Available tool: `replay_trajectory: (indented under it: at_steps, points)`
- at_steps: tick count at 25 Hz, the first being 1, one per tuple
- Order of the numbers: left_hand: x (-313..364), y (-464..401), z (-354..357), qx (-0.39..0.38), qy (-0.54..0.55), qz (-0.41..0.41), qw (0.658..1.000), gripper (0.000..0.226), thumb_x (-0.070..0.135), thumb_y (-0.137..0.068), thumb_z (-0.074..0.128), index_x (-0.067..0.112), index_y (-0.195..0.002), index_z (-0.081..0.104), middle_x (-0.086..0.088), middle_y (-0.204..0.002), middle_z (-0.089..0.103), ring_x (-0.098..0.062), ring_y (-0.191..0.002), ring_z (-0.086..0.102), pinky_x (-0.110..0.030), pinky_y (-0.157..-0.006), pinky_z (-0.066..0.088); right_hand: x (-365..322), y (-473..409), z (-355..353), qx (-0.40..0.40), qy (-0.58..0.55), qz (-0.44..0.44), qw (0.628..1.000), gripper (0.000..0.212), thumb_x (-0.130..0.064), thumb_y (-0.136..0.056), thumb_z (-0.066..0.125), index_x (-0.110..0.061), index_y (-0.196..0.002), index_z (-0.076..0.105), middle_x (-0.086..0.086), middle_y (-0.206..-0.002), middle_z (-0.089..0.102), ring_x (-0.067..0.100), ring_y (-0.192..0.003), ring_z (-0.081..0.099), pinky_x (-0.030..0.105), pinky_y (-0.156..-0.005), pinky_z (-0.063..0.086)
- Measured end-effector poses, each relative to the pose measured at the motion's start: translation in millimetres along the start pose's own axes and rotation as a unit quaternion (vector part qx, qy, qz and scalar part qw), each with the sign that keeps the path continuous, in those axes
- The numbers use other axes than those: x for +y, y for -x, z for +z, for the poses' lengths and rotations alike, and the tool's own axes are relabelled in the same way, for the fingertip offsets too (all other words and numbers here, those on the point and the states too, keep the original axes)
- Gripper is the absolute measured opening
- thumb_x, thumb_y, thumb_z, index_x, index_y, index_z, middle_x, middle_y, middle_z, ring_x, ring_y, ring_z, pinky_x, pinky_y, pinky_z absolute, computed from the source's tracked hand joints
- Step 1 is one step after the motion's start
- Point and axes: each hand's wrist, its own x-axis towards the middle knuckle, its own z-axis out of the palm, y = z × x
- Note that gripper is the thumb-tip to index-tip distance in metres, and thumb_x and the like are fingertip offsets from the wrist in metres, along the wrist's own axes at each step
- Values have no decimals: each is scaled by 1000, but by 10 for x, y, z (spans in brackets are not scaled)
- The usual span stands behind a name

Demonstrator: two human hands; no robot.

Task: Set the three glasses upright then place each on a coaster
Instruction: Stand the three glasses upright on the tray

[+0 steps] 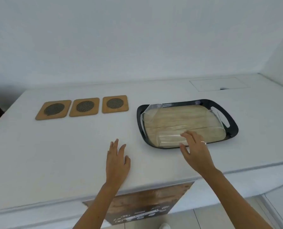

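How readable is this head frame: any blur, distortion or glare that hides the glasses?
Head view: soft, even light, faint shadows, no strong glare. Wide-angle bending curves the counter edges. The picture is slightly soft throughout. The clear glasses on the tray are hard to see: the near glass by the right hand shows mostly as faint outlines. The coasters read clearly.

No legible txt anywhere. Only lettering was on a brown sign (142, 205) fixed to the front below the worktop (71, 146), near edge: white marks along its lower part, too blurred & upside-down to read. No brands, nos. or labels elsewhere.
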Motion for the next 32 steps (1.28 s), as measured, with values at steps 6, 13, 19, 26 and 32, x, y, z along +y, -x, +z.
replay_trajectory:
  at_steps: [6,13,19,26,32]
  points:
    - [136,-516,328,-77,-157,-55,983,63,42,-89,20,5,-134,44,-19,-145,39,-39,-135,30,-57,-105,27,364,-623,83,-272,14,-55,961,57,-45,-84,62,-19,-134,50,6,-131,54,31,-120,51,42,-94,44]
    - [71,-862,453,-84,-189,-63,976,75,54,-84,-1,18,-148,16,-5,-157,11,-26,-143,7,-47,-113,8,438,-983,199,-438,15,-47,898,75,-58,-76,66,-18,-136,44,0,-128,55,23,-113,54,37,-92,44]
    - [37,-1018,505,-80,-188,-67,977,72,56,-86,-1,21,-148,13,-1,-157,9,-22,-143,4,-45,-113,6,688,-1180,335,-364,-171,116,908,52,-62,-72,66,-15,-93,61,-1,-84,66,15,-71,60,32,-62,47]
    - [-27,-1251,565,-81,-196,-68,975,70,56,-87,-1,24,-148,13,1,-157,8,-20,-143,3,-46,-114,7,931,-1303,506,-196,-411,325,829,89,-62,-61,79,-15,-129,48,3,-109,64,12,-100,62,36,-91,51]
    - [-49,-1331,580,-87,-198,-70,974,72,58,-84,-5,26,-148,8,2,-157,4,-18,-143,-1,-43,-114,3,1029,-1177,640,-90,-428,283,854,62,-32,-65,88,-27,-112,48,-2,-115,56,5,-111,54,18,-86,41]
